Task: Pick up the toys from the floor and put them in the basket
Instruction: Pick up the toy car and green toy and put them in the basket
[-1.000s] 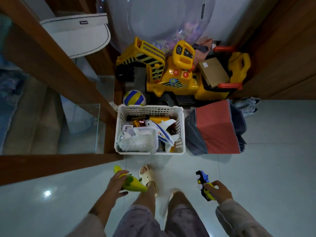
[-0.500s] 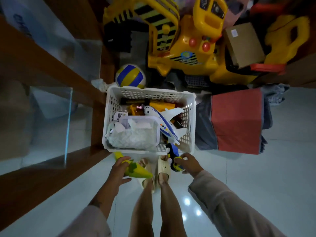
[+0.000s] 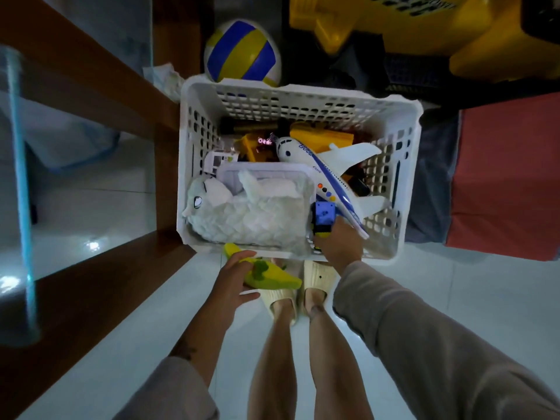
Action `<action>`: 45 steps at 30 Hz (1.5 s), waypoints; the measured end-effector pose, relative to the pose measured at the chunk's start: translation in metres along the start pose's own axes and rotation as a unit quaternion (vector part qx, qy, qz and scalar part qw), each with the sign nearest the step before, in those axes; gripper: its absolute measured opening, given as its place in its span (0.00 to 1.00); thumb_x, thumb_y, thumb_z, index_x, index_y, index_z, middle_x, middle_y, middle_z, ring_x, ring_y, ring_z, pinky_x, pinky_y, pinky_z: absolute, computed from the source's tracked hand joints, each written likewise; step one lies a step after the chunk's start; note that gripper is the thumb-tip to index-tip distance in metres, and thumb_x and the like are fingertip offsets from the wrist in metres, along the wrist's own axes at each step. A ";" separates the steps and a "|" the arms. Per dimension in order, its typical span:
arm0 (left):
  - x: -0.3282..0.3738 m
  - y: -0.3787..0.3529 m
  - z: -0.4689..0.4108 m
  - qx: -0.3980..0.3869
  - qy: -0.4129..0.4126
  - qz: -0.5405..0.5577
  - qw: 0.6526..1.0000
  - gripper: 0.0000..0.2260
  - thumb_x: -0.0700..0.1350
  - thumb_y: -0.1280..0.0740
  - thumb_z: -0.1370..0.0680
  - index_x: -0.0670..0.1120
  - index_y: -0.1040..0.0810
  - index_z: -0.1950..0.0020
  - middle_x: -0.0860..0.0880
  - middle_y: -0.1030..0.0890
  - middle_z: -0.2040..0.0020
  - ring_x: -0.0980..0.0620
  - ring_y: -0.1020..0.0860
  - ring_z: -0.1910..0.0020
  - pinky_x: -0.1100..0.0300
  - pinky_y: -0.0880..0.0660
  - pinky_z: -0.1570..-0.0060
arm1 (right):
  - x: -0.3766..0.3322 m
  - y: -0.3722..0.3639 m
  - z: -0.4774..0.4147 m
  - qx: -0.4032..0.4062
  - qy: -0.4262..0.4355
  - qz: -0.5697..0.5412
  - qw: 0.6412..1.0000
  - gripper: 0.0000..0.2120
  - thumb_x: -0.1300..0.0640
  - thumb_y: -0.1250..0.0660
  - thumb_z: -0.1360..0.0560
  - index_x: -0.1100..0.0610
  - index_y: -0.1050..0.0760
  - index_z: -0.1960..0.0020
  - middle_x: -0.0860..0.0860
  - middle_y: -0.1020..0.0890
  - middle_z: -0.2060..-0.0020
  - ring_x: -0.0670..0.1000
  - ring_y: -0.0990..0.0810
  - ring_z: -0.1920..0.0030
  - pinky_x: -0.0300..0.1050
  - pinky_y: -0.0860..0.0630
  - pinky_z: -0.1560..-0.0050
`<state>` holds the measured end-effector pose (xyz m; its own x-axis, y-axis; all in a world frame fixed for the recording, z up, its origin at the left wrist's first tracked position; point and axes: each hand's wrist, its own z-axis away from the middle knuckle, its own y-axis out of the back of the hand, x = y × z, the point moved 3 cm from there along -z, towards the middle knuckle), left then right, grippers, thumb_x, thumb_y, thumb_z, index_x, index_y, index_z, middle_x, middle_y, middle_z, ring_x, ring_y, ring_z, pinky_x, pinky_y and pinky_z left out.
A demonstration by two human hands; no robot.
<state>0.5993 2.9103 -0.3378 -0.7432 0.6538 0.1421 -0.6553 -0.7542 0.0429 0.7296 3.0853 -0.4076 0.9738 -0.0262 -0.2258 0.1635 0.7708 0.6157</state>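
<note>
A white slotted basket point(image 3: 406, 140) stands on the tiled floor right in front of my feet. It holds a white plush animal point(image 3: 251, 213), a white and blue toy plane point(image 3: 327, 168) and several yellow toys. My right hand point(image 3: 339, 244) reaches over the basket's near rim and grips a blue and yellow toy car point(image 3: 323, 216), which hangs above the inside of the basket beside the plane's tail. My left hand point(image 3: 233, 280) holds a yellow and green toy point(image 3: 266, 272) just outside the near rim, above my slippers.
A blue and yellow ball point(image 3: 242, 51) lies behind the basket. A big yellow ride-on digger point(image 3: 424, 31) fills the back right. A red and grey fabric box point(image 3: 509, 177) stands right of the basket. Wooden frames with glass panels point(image 3: 91, 116) run along the left.
I have come closer to the basket and bent over it. My right hand has carried the toy car from the near rim in over the basket. My left hand keeps its toy.
</note>
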 end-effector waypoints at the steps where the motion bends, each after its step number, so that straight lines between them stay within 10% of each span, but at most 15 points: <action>1: 0.000 0.001 -0.002 0.001 0.001 0.000 1.000 0.09 0.44 0.43 0.21 0.54 0.24 0.48 0.44 0.26 0.44 0.45 0.22 0.54 0.56 0.25 0.60 | 0.000 -0.005 -0.002 0.005 -0.005 0.043 0.999 0.22 0.46 0.31 0.30 0.58 0.27 0.42 0.55 0.19 0.49 0.57 0.19 0.48 0.50 0.23 0.50; 14: 0.027 -0.012 0.005 0.034 -0.057 -0.093 0.993 0.14 0.39 0.42 0.22 0.52 0.26 0.40 0.41 0.29 0.34 0.40 0.27 0.39 0.50 0.26 0.47 | 0.005 0.016 0.005 -0.148 0.017 0.054 0.987 0.14 0.57 0.40 0.22 0.60 0.25 0.39 0.55 0.20 0.49 0.57 0.22 0.39 0.50 0.27 0.41; 32: 0.052 0.042 -0.050 0.201 -0.036 -0.101 0.974 0.22 0.43 0.40 0.23 0.53 0.34 0.30 0.41 0.27 0.50 0.46 0.27 0.70 0.60 0.30 0.69 | 0.070 0.055 0.018 -0.188 -0.086 -0.050 0.977 0.11 0.59 0.36 0.24 0.64 0.26 0.44 0.60 0.19 0.52 0.55 0.20 0.56 0.41 0.25 0.60; 36: 0.030 0.056 -0.051 0.247 -0.076 -0.115 0.959 0.30 0.38 0.39 0.26 0.55 0.41 0.26 0.34 0.26 0.40 0.36 0.21 0.54 0.48 0.21 0.58 | 0.049 0.033 0.023 -0.210 -0.064 -0.040 0.975 0.09 0.60 0.36 0.25 0.64 0.25 0.47 0.58 0.20 0.56 0.54 0.20 0.58 0.39 0.27 0.64; 39: 0.026 0.053 -0.056 0.232 -0.103 -0.075 0.964 0.32 0.40 0.38 0.25 0.56 0.45 0.24 0.32 0.26 0.38 0.42 0.24 0.67 0.56 0.26 0.69 | 0.032 0.021 0.024 -0.208 -0.056 -0.029 0.976 0.10 0.59 0.37 0.24 0.63 0.23 0.46 0.59 0.19 0.57 0.54 0.21 0.58 0.40 0.28 0.63; 45: 0.040 0.038 -0.076 0.268 -0.061 -0.065 0.959 0.32 0.42 0.35 0.25 0.45 0.46 0.24 0.34 0.31 0.32 0.32 0.27 0.36 0.41 0.27 0.38 | 0.012 0.024 0.016 -0.193 -0.030 -0.061 0.979 0.05 0.61 0.36 0.25 0.61 0.24 0.51 0.56 0.20 0.57 0.55 0.20 0.60 0.37 0.27 0.63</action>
<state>0.5347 2.9127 -0.4053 -0.6167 0.7575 0.2141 -0.5537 -0.6107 0.5661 0.7479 3.0935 -0.3838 0.9604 -0.1612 -0.2270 0.2182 0.9423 0.2539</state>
